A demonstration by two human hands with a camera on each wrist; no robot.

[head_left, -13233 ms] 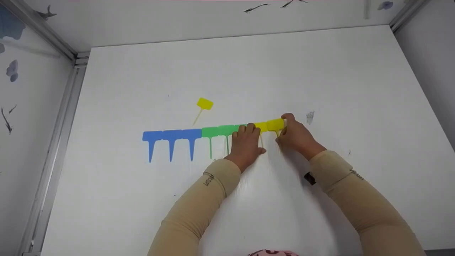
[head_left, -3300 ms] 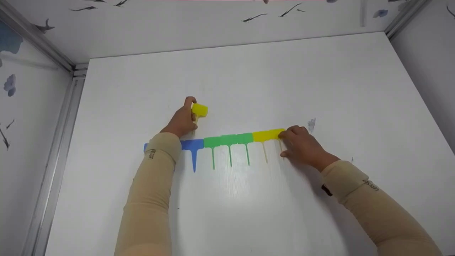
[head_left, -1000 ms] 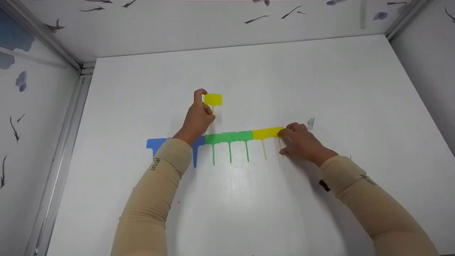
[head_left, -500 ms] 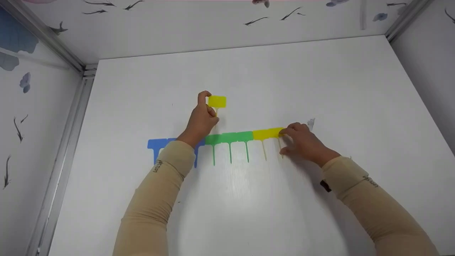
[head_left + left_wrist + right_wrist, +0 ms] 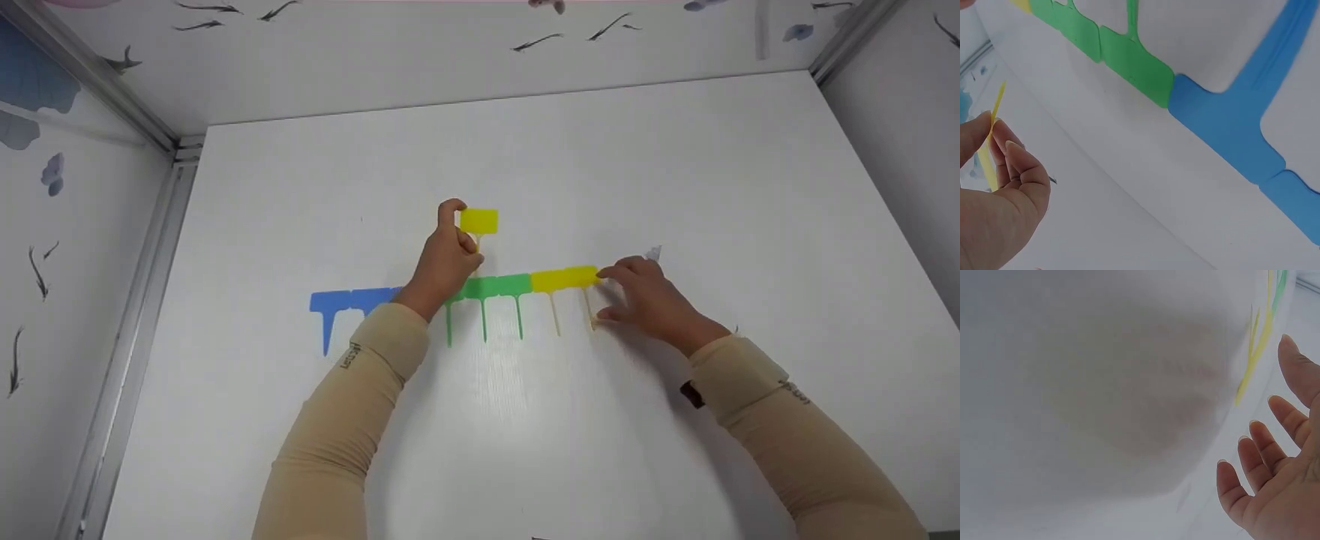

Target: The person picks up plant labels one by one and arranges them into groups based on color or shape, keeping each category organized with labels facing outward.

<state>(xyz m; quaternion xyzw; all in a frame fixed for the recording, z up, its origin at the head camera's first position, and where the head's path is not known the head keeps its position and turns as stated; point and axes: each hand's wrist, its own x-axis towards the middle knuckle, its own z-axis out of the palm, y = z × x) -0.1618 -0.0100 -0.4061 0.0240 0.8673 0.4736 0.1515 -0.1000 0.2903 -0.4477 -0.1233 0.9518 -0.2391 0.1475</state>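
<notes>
In the head view my left hand (image 5: 441, 261) pinches a yellow T-shaped plant label (image 5: 479, 221) by its thin stem, plate upward, above the row. In the left wrist view, thumb and fingers meet on that stem (image 5: 998, 106). A row of plant labels lies edge to edge, stems toward me: blue labels (image 5: 328, 301) at left, green labels (image 5: 514, 285) in the middle, two yellow labels (image 5: 551, 280) at right. My left wrist and sleeve cover part of the blue and green ones. My right hand (image 5: 654, 304) has its fingertips at the row's right end, fingers loosely bent around nothing.
The labels lie on a white tabletop (image 5: 480, 450). White panels with fish and leaf prints enclose it, the back panel (image 5: 420, 52) beyond the far edge. A metal frame post (image 5: 142, 315) runs along the left. A grey smudge (image 5: 655, 253) marks the tabletop beyond my right hand.
The loose yellow label was lying behind the row; my left hand took it up and has carried it rightward over the green labels. My right hand has shifted slightly right, off the end yellow label.
</notes>
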